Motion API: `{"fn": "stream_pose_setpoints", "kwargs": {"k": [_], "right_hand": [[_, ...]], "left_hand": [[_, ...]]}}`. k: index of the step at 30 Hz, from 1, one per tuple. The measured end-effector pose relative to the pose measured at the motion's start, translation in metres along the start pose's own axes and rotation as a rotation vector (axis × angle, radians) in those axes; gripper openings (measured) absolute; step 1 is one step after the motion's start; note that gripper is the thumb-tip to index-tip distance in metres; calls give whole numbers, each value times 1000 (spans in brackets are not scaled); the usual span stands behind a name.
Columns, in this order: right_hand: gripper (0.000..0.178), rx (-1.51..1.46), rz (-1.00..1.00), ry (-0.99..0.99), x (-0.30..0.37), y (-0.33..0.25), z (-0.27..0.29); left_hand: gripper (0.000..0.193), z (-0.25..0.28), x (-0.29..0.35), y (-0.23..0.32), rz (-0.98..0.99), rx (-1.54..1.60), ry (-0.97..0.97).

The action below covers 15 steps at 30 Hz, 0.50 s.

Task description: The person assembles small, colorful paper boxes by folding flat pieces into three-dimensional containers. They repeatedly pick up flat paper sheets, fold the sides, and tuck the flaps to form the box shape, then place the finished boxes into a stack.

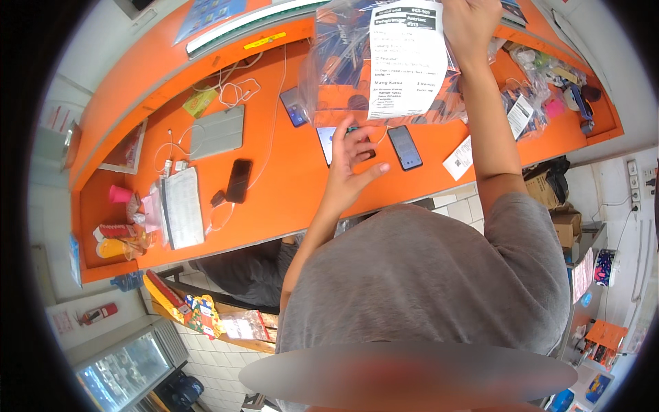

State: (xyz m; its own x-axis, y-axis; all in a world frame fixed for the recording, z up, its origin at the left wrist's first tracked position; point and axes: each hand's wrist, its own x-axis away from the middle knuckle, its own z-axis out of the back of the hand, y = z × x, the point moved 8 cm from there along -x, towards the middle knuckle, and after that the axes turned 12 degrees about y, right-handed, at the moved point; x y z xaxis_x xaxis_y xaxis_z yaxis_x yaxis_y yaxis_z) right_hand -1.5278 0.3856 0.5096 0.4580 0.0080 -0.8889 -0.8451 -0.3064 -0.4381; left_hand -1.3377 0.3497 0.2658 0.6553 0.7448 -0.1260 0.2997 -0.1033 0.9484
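A clear plastic bag (336, 75) hangs over the counter, with dark and orange contents showing through it. A long white printed slip (401, 65) covers much of its front. My right hand (472, 31) is closed at the bag's upper right corner, the arm stretched forward; its fingertips are partly cut off by the frame edge. Below the bag, my left hand (353, 154) holds nothing, its fingers apart. Behind those fingers lies a device with a lit screen (325, 142), partly hidden. A dark smartphone (405, 148) rests just right of my left hand.
On the orange counter (274, 213) lie a black phone (238, 180), a blue phone (293, 108), a grey tablet case (218, 132), papers (182, 207) and white cables. Receipts (458, 159) and plastic bags (528, 69) sit at right. A pink cup (120, 194) stands at far left.
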Motion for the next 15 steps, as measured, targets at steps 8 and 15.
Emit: {"fn": "stream_pose_setpoints", "kwargs": {"k": [8, 15], "right_hand": [[11, -136, -52, -55, -12, -3, -54], [12, 97, 47, -387, -14, -31, -106]], "left_hand": [[86, 6, -17, 18, -133, -278, 104], [69, 21, -14, 22, -191, 56, 148]]}}
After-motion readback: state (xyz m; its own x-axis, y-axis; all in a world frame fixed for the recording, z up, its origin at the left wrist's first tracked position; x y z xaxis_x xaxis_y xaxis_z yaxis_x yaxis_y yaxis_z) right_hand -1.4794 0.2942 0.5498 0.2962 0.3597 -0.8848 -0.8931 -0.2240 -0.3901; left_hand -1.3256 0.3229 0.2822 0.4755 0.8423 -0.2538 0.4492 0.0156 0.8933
